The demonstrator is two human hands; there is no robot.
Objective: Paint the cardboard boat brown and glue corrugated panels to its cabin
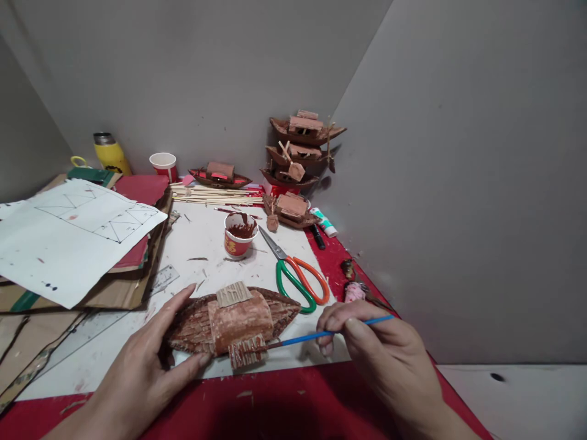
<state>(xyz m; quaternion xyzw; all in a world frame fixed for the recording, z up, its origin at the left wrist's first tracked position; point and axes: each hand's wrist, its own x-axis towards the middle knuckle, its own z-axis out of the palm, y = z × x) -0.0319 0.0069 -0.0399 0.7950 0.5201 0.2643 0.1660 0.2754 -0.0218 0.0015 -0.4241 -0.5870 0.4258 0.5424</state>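
Note:
A brown model boat (241, 319) with a rounded cabin roof lies on white paper in front of me. My left hand (142, 360) is closed around its left end, thumb on the near side and fingers at the far side. In my right hand (380, 345) is a thin blue paintbrush (309, 337). The brush tip touches a ridged cardboard piece (247, 351) at the roof's near edge, streaked with wet brown paint. A second ridged piece (233, 294), bare tan, sits at the roof's far edge. Beyond the boat stands a paper cup (238, 245) smeared inside with brown paint.
Scissors (298, 275) with green and orange handles lie just behind the boat's right end. Finished-looking boats (306, 127) are stacked by the wall. To the left, a drawn sheet (68, 244) covers folders and cardboard. Thin sticks (215, 195), a white cup (163, 164) and a yellow bottle (111, 156) stand farther back.

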